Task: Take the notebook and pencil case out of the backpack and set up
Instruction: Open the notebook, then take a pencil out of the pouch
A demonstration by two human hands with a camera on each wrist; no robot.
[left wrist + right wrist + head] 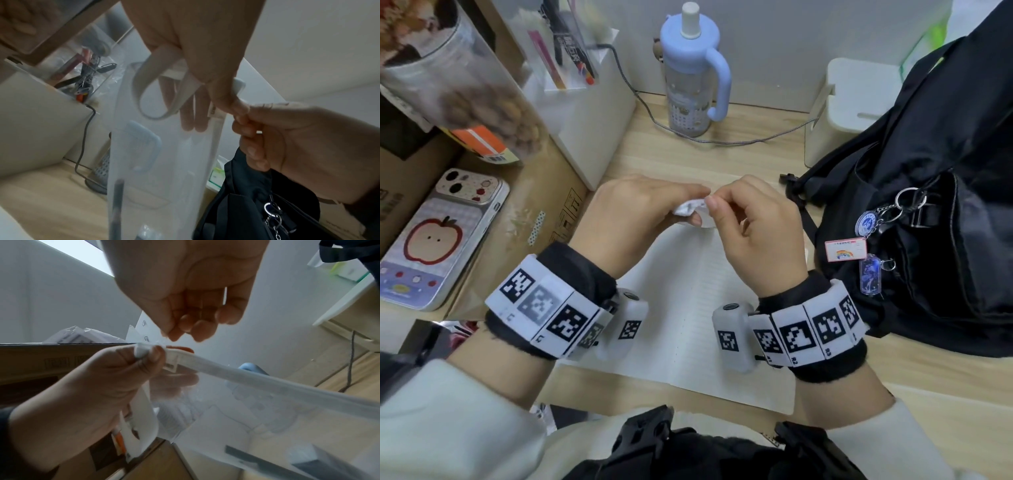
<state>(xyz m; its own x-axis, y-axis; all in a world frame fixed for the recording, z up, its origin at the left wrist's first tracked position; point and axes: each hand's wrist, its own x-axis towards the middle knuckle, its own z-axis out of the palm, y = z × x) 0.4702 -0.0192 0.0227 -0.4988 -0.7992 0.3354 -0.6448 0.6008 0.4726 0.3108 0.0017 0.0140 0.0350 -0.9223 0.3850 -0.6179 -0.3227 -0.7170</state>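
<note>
Both hands hold a translucent white pencil case (164, 154) up over an open lined notebook (688, 308) lying flat on the wooden desk. My left hand (640, 212) grips one top corner of the case, fingers behind it and thumb in front. My right hand (753, 219) has curled fingers and pinches the zip edge (226, 374) right beside the left thumb. A dark pen (116, 203) shows through the case. In the head view the hands hide most of the case. The black backpack (928, 222) with key charms sits at the right, touching the notebook's edge.
A blue-lidded water bottle (693, 68) and a grey cable (739, 137) sit at the back. A white organiser (585, 113), a cardboard box (544, 205) and a phone in an apple case (445, 240) crowd the left. A white box (852, 102) stands behind the backpack.
</note>
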